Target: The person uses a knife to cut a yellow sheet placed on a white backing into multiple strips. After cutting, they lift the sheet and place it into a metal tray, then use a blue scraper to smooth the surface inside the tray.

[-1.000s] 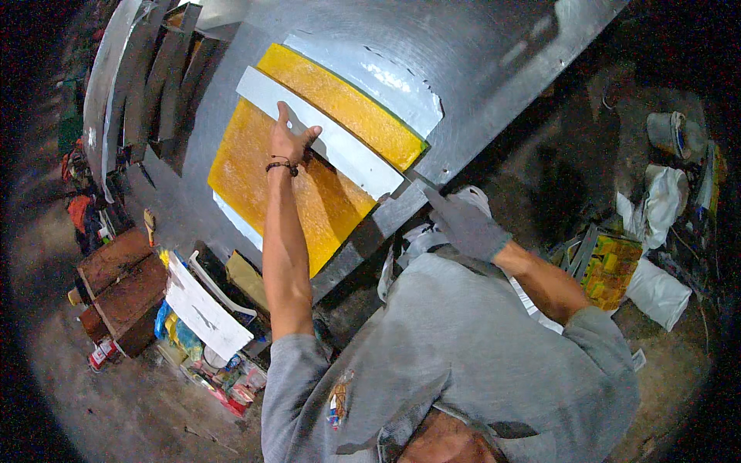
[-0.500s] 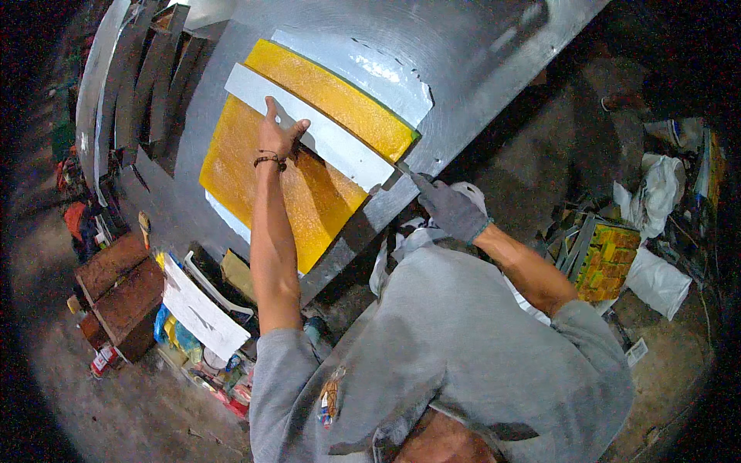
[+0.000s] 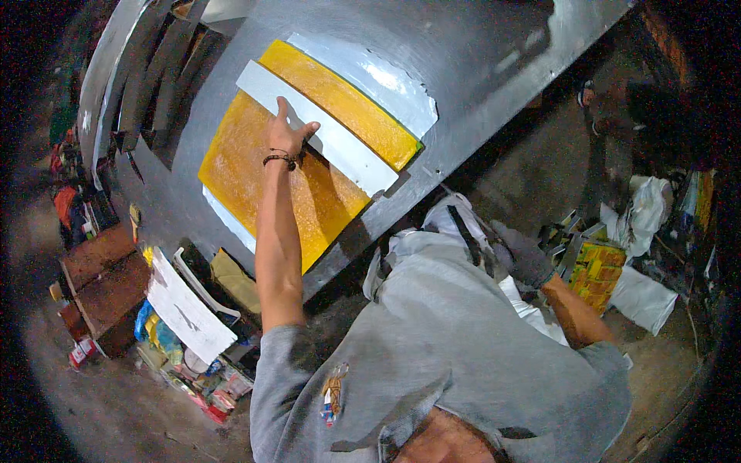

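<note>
The white strip lies across the yellow sheet on the metal table; it looks light and stiff, likely to slide on that glossy face, and best held flat near mid-length, where the left hand presses with thumb and forefinger spread wide. The gloved right hand hangs past the table edge, too dim to tell whether its fingers grip anything. Farther out, the brown box and white bag hide their contents.
</note>
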### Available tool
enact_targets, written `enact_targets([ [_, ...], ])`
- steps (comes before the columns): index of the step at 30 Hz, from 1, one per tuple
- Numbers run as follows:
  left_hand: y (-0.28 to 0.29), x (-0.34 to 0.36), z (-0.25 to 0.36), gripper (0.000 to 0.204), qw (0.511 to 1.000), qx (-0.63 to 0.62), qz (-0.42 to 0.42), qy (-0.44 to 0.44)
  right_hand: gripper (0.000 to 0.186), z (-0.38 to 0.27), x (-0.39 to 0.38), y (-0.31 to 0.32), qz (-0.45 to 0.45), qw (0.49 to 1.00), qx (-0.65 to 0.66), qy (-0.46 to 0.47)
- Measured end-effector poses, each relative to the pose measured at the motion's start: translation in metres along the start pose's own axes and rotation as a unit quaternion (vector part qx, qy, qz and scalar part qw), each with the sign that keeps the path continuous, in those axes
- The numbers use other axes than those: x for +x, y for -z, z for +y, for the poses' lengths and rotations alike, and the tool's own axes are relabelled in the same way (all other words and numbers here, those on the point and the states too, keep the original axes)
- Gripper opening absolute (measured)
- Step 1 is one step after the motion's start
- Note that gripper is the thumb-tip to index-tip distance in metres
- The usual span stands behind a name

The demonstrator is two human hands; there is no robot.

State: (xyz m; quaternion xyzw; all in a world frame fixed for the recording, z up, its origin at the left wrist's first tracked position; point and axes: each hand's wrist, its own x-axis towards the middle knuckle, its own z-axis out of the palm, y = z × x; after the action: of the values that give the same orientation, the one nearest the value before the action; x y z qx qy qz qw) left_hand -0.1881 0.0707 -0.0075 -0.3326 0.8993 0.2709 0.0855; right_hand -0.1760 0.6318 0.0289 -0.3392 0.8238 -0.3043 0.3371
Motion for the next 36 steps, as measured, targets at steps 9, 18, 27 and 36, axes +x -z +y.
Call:
enact_targets([
  [9,-0.027,-0.059,0.001,0.094,0.981,-0.007,0.193,0.021,0.027,-0.046,0.193,0.035,0.175,0.984,-0.015,-0.013],
  [18,-0.025,-0.182,-0.153,0.072,0.875,0.047,0.403,0.262,0.032,-0.073,0.316,0.052,0.120,0.984,-0.130,0.003],
  [27,-0.033,-0.199,-0.244,0.047,0.871,-0.088,0.314,0.369,0.044,-0.070,0.330,0.010,0.120,0.993,-0.010,0.019],
  [36,0.017,-0.181,-0.217,0.026,0.941,-0.091,0.259,0.196,0.036,-0.124,0.296,-0.009,0.176,0.981,0.045,-0.068],
])
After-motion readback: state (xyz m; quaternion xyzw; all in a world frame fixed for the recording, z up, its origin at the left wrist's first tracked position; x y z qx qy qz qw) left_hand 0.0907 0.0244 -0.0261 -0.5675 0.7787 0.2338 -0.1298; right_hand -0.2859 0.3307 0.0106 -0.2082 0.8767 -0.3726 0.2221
